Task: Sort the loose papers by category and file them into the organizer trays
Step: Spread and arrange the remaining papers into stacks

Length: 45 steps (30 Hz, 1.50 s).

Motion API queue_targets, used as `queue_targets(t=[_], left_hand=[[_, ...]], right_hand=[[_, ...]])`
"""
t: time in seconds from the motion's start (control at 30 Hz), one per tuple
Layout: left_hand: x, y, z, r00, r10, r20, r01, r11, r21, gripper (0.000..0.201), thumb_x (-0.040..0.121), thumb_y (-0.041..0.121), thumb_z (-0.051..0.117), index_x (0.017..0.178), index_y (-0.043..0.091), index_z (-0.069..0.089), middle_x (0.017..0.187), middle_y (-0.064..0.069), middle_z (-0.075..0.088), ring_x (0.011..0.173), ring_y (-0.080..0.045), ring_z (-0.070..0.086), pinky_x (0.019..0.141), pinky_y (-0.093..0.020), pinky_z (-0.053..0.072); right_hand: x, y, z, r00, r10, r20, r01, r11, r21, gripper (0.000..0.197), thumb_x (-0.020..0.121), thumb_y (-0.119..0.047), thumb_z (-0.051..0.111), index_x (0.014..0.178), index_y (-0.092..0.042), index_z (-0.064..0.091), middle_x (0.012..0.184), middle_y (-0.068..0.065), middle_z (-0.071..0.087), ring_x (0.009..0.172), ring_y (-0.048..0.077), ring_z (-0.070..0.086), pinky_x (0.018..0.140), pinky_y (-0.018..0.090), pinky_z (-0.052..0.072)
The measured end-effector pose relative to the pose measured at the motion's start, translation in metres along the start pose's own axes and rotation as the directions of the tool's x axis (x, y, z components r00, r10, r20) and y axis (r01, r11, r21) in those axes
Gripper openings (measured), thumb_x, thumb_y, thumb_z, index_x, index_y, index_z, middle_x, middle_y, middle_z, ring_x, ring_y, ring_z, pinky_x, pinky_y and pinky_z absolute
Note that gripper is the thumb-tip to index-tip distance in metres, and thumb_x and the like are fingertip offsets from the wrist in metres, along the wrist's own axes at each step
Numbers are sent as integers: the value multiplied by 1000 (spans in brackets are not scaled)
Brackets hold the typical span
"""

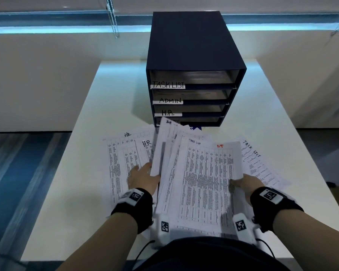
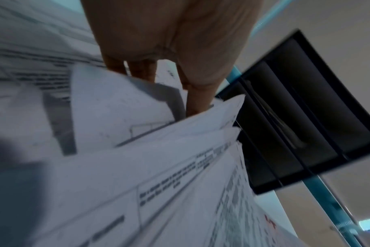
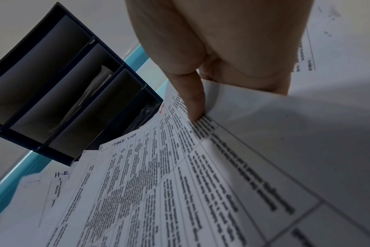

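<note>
A fanned stack of printed papers [image 1: 200, 182] is lifted off the white table between both hands. Its top sheet [image 3: 180, 167] bears a red I.T mark; one below reads TASK LIST. My left hand [image 1: 143, 178] grips the stack's left edge, fingers [image 2: 142, 70] tucked behind the sheets. My right hand [image 1: 245, 183] pinches the right edge, thumb [image 3: 193, 102] on the print. Behind the stack stands the dark organizer [image 1: 194, 45], with trays labelled TASK LIST, ADMIN and H.R.; the stack hides the lowest tray's label. Papers lie in some trays [image 3: 91, 93].
Sheets marked HR [image 1: 125, 153] lie spread on the table [image 1: 82, 192] at the left. A TASK LIST sheet [image 1: 260, 165] lies at the right. Blind cords [image 1: 113, 18] hang at the back wall. The floor drops off past both table sides.
</note>
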State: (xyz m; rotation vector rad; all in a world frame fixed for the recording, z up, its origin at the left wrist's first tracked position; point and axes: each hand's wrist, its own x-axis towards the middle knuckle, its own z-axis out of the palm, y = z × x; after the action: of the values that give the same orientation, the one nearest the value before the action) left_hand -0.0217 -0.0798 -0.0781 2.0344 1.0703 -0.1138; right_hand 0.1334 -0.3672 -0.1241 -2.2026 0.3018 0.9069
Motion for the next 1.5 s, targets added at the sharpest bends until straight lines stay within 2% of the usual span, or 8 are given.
queue_targets(t=[0.17,0.3,0.47,0.57,0.67,1.07,1.33,1.5], left_hand=[[-2,4,-4,994,103,-21,-105,953,-285,34,80,10,70,105,26,54,97,2,56,83,-14,54,56,-14,36],[-16,16,-1,968,248,30,-219,899,-381,82,85,6,62,139,50,20,120,-3,58,98,-18,62,76,-27,51],[-30,26,-6,920,370,132,-342,920,-193,102,89,15,59,139,50,-23,83,7,62,72,-18,63,69,-30,52],[-27,22,-8,908,367,201,-342,928,-149,72,90,14,56,144,46,19,91,11,66,75,-12,62,67,-21,51],[-27,23,-9,896,380,230,-364,925,-110,29,91,12,52,114,28,61,92,10,63,80,-10,57,60,-7,40],[-6,-3,-14,965,158,210,-138,985,-107,31,90,15,60,120,15,59,115,-2,65,97,-16,58,83,-23,43],[6,-21,-25,982,-18,-186,-12,987,-160,44,78,20,73,118,19,54,112,-7,52,101,-24,56,87,-36,51],[-9,3,-21,985,170,44,-151,949,-276,32,89,36,59,119,28,53,93,10,61,92,-13,60,80,-30,49]], right_hand=[[-4,-2,-2,1000,-1,-14,1,1000,-21,51,83,-18,68,129,-2,52,130,18,56,120,32,54,103,42,43],[-6,-3,-2,1000,1,-27,-2,999,-43,48,85,-17,67,128,-2,53,130,17,57,115,29,56,102,37,44],[-9,-5,-1,999,-3,-50,2,1000,-30,45,84,-14,68,125,0,56,128,19,58,119,32,55,103,40,44],[-12,-7,1,998,0,-56,-1,1000,-22,45,83,-13,68,124,1,57,127,20,58,118,33,55,102,41,44],[-15,-8,1,997,-4,-74,2,999,-33,45,84,-14,68,125,0,56,127,19,58,118,33,55,101,39,45],[-42,-21,5,993,-41,-111,24,989,-149,42,87,-23,65,123,-2,57,118,16,64,97,28,60,78,28,45],[-52,-24,6,990,-54,-128,45,997,-70,41,87,-20,66,123,-4,58,118,16,64,98,28,58,87,33,47],[-57,-33,15,986,-96,-138,103,993,49,38,87,-22,66,121,-5,60,112,15,66,101,33,61,93,44,50]])
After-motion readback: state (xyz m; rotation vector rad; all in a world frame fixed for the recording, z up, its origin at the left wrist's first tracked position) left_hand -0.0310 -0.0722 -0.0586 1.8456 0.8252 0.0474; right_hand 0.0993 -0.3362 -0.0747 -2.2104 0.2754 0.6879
